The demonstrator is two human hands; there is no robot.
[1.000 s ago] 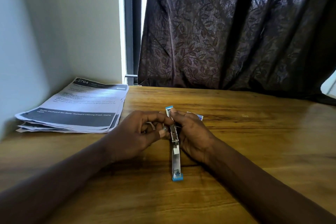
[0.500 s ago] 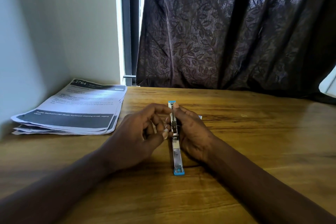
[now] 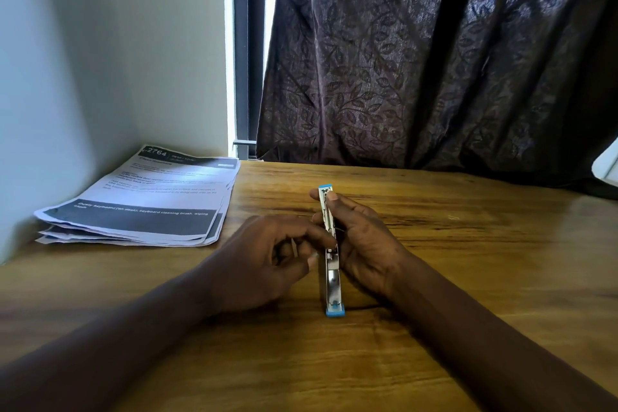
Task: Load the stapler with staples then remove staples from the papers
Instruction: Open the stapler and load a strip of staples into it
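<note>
On the wooden table (image 3: 434,278), papers (image 3: 140,204) stacked at ten o'clock, we judge we are loading: our right hand (image 3: 363,244) clamps the opened stapler (image 3: 331,264) at centre, our left hand (image 3: 267,264) pinches something unclear, perhaps staples, which next need seating in the channel.

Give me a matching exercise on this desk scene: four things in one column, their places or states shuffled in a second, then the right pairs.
Things:
1. stapler
2. papers
3. curtain
4. left hand

Places or states:
A. hanging behind the desk's far edge
B. stacked at the left by the wall
C. opened out, lying lengthwise between both hands
D. fingers curled at the stapler's left side

Pairs: 1-C, 2-B, 3-A, 4-D
</note>
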